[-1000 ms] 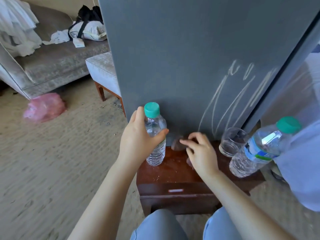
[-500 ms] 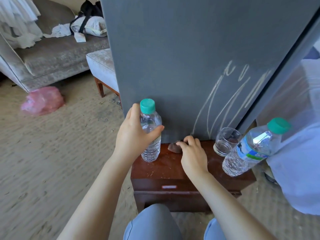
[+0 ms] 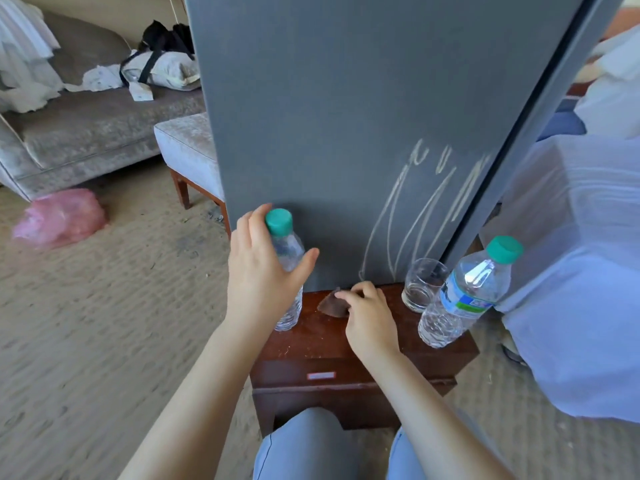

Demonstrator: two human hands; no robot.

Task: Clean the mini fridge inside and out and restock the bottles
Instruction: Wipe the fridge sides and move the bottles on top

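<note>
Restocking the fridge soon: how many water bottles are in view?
2. The left bottle is on the wooden stand's left edge, gripped by the left hand; the right bottle is on its right side, beside the glass. Others may be hidden behind the fridge.

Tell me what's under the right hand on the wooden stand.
A brown rag-like scrap pokes out from under the right hand; the rest beneath the palm is hidden.

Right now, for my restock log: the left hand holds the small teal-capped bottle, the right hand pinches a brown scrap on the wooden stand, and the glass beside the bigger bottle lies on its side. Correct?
No: the head view shows the glass standing upright beside the bigger bottle. The left hand does hold the small bottle; the right hand pinches the brown scrap.
</note>
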